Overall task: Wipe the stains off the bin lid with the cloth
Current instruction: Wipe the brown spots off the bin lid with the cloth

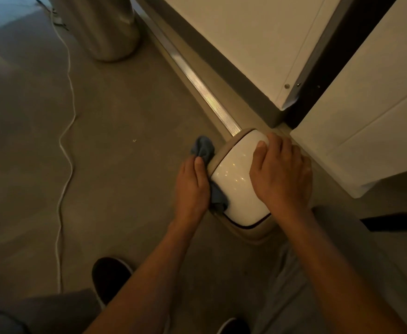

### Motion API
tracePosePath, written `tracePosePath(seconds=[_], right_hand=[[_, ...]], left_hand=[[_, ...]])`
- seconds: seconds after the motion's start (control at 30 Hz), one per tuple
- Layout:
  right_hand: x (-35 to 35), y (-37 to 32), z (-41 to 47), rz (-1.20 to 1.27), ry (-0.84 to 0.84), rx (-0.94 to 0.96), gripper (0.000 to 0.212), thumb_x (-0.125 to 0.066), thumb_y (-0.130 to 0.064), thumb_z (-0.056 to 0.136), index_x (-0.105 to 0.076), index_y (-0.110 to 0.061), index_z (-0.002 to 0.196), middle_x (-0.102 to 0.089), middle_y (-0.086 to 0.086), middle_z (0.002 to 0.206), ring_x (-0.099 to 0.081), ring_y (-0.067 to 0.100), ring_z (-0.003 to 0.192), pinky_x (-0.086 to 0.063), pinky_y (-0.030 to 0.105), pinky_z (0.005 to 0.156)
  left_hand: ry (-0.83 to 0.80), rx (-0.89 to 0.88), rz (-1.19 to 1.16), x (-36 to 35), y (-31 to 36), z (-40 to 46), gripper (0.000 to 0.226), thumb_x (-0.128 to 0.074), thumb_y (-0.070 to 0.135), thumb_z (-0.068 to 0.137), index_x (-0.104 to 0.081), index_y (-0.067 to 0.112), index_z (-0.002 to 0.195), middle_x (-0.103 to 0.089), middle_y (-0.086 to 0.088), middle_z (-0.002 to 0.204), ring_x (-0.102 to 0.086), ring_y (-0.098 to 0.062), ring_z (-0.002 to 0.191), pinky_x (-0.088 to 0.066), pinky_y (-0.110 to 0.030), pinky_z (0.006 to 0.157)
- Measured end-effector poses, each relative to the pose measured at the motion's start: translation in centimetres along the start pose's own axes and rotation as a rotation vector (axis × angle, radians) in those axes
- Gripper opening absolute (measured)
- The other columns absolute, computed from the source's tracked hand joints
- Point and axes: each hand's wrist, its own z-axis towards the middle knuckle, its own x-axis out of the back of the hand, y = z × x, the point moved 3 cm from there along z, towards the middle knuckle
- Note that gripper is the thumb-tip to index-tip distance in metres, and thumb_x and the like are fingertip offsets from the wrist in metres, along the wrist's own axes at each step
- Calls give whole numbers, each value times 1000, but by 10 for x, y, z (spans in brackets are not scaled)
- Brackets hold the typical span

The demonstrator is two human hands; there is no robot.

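Small bin with glossy white domed lid (236, 179) and beige rim sits on the grey concrete floor (125, 189), tucked into the corner where the white cabinet panel (245, 44) meets the white drawer front (366, 121). Left hand (192, 186) is closed on a crumpled blue cloth (203, 148), pressing it against the lid's left edge; cloth bunches out above the thumb and below the palm. Right hand (282, 172) lies flat and spread on the lid's right side, fingers splayed, gripping nothing, just bearing down on the top. Right side of the lid is mostly hidden under that hand. Ribbed metal threshold strip (197, 80) runs diagonally into the bin's far edge. Brushed steel cylinder (106, 27) stands well apart, top left. White cord (65, 141) snakes down the floor on the left. Dark shoe (110, 278) at bottom, near the left forearm.
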Motion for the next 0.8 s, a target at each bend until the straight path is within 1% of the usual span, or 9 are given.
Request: tracePosePath(seconds=[0.03,0.1,0.2,0.27,0.33,0.4,0.5,0.67,0.8], right_hand=[[0,0,1,7,4,-10,48,-20,-43,102,-41,-17,137,-53,10,135,-53,28,117,-41,43,98],[-1,-1,1,9,13,-17,49,-20,-43,102,-42,-17,136,-53,10,134,-54,28,117,-42,44,98],[-2,-2,0,23,20,-20,49,-20,-43,102,-43,-16,136,-53,11,135,-53,29,118,-43,45,98],[-2,-1,0,22,20,-24,49,-21,-43,102,-44,-16,135,-53,11,134,-54,29,117,-43,45,97],[-2,-1,0,15,21,-21,49,-21,-43,102,-45,-15,134,-54,12,133,-54,29,115,-43,44,96],[-2,-1,-1,6,24,-15,49,-21,-42,102,-45,-14,134,-54,12,133,-54,29,115,-42,44,95],[-3,0,-1,3,20,-8,49,-21,-42,102,-45,-14,134,-53,12,134,-54,30,115,-41,44,95],[-2,2,-2,21,13,5,50,-21,-43,102,-45,-14,136,-54,13,133,-54,30,116,-42,44,95],[-2,1,-2,21,14,14,50,-20,-43,103,-44,-15,136,-53,11,134,-54,29,117,-42,44,97]], left_hand=[[13,25,-9,-1,0,4,29,-31,37,108,-54,22,99,-55,4,92,-56,-19,89,-45,-34,76],[36,61,-34,-4,-4,-10,35,-30,40,108,-55,17,116,-56,-1,108,-56,-19,101,-47,-36,88],[47,25,-56,-11,-7,-64,51,-31,45,106,-40,13,143,-44,-7,143,-44,-19,131,-38,-41,110],[-13,-17,-16,-20,-7,-101,54,-33,46,105,-34,13,149,-32,-6,155,-32,-22,144,-32,-45,116],[-52,-62,104,-27,-4,-133,53,-32,47,106,-34,14,147,-27,-5,158,-25,-28,149,-30,-51,117],[-30,-175,245,-30,0,-154,48,-33,45,106,-41,9,138,-36,-9,150,-30,-32,145,-34,-53,114],[19,-319,364,-33,6,-162,40,-42,38,105,-57,6,124,-51,-11,133,-39,-29,130,-37,-47,109],[19,-399,414,-20,-4,-152,29,-46,36,103,-53,14,121,-50,-6,130,-46,-29,116,-43,-39,98],[70,-213,360,-6,-21,-109,33,-44,33,102,-49,14,128,-47,-11,137,-44,-30,117,-46,-42,96]])
